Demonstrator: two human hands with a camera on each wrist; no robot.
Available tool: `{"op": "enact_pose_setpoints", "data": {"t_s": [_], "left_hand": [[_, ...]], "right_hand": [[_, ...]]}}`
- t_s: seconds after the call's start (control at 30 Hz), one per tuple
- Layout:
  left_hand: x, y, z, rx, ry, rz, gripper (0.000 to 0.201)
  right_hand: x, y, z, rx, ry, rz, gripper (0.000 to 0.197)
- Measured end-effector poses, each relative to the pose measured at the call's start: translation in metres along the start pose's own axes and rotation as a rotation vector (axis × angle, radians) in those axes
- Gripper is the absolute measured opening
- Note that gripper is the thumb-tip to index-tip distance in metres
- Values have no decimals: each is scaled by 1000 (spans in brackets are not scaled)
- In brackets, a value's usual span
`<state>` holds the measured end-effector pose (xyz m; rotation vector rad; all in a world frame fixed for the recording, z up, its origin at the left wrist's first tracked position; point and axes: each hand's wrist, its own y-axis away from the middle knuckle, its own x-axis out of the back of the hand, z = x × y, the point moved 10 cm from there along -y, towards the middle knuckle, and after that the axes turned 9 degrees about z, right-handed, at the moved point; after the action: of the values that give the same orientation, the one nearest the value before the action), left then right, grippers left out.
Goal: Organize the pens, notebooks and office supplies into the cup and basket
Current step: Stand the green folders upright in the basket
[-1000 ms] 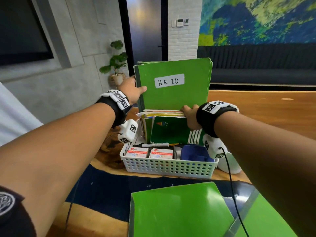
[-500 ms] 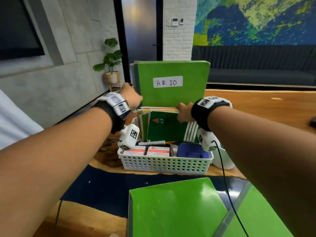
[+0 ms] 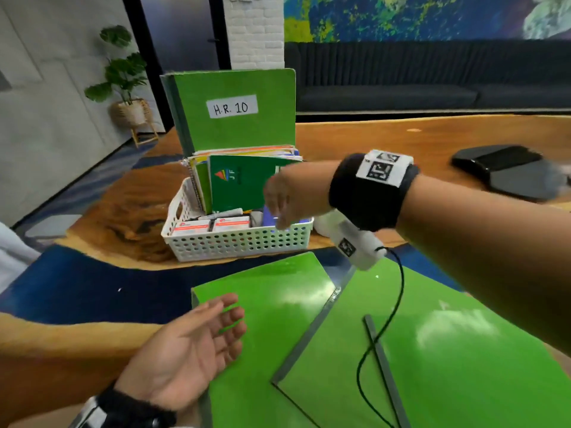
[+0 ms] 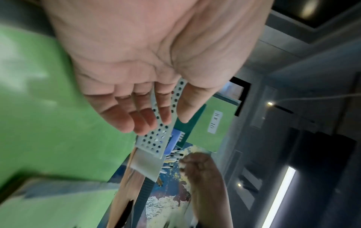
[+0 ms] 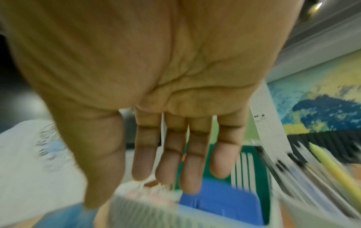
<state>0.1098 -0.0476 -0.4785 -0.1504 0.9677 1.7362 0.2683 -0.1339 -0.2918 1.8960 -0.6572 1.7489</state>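
Observation:
A white perforated basket (image 3: 238, 244) stands on the wooden table. A green folder labelled "H.R. 10" (image 3: 238, 128) stands upright at the basket's back, with a dark green notebook (image 3: 238, 183), small red-and-white boxes (image 3: 210, 225) and a blue item (image 5: 220, 205) in front of it. My left hand (image 3: 230, 319) lies palm up, fingers relaxed and empty, at the left edge of a green folder (image 3: 278, 304) lying flat near me. My right hand (image 3: 279, 208) hovers blurred over the basket's front right corner, fingers straight, holding nothing. Pens (image 4: 171, 155) stick out of a cup beside the basket.
A second green folder (image 3: 463, 350) lies flat at the near right, partly over the first. A black device (image 3: 509, 171) sits on the table at the far right. A potted plant (image 3: 123, 72) and a dark sofa (image 3: 401, 88) stand beyond the table.
Both hands have let go of the "H.R. 10" folder, which now stands in the basket. My left hand dropped back to the flat folder; my right hand drew back over the basket's front.

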Motion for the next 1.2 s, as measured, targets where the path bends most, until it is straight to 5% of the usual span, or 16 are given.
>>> {"op": "enact_pose_setpoints", "data": {"t_s": [0.17,0.23,0.33,0.5,0.63,0.77,0.83,0.93,1.07,1.13,1.2], "left_hand": [[12,-4,-14,-1,154,-37,73],[13,-5,-12,3,185,-58,62],[16,-7,-12,-18,184,-30,30],[14,-2,-11,-44,149,-20,39],[2,12,-8,-127,77,-20,50],[-36,43,-13,-191,-265,-172,75],[-52,51,-16,-227,-343,-208,67],[-53,57,7,-416,-444,-67,40],[-29,78,71,-604,-407,154,37],[-16,90,114,-723,-364,242,37],[-13,102,164,-861,-338,303,35]], "right_hand": [[-99,114,34,-118,141,-449,59],[-117,150,55,-213,186,-527,83],[-134,182,68,-276,199,-515,107],[-133,186,57,-263,175,-454,95],[-82,157,34,-227,70,-216,96],[-27,116,-2,-157,-17,40,100],[-3,97,-23,-101,-24,178,102],[30,82,-51,-31,47,389,102],[81,107,-47,-106,84,881,93],[92,132,-19,-204,-92,1143,82],[83,137,21,-301,-353,1232,67]]}}
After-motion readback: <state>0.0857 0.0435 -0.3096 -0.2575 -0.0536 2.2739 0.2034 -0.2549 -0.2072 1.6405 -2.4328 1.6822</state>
